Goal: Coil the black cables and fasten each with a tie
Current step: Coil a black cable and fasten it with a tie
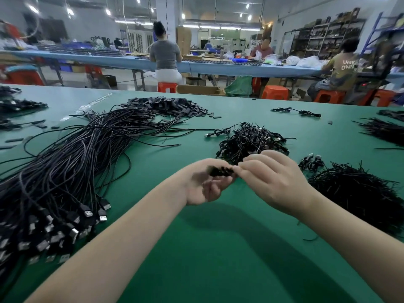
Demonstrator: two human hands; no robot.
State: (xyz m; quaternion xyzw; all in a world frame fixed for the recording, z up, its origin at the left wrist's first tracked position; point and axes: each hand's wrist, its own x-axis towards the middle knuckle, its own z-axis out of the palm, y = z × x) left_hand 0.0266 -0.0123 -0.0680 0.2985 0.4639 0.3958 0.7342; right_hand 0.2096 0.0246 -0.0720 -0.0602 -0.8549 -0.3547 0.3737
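A: Which step is in hand?

B: Fastening, I'd judge. Both hands meet over the green worktop [218,248], holding a small coiled cable [220,171] between them. The left hand [205,184] cups it from below, its grip curled round the bundle. The right hand [271,178] pinches its right end with the fingertips, likely twisting a tie, though blur hides the tie itself.

A: Where is the rest of the stock?

B: The loose uncoiled cables [72,162] sprawl at nine o'clock from the hands, plugs toward the near edge. The finished coils [251,141] are heaped at twelve o'clock, just beyond the fingers. A mound of thin black ties [358,193] sits at three o'clock, and another heap of small black pieces [168,106] lies far off at eleven.

A: What does the next move call for?

B: Probably cinching the tie snug without letting the loops spring apart, then dropping the bundle onto the twelve o'clock heap.
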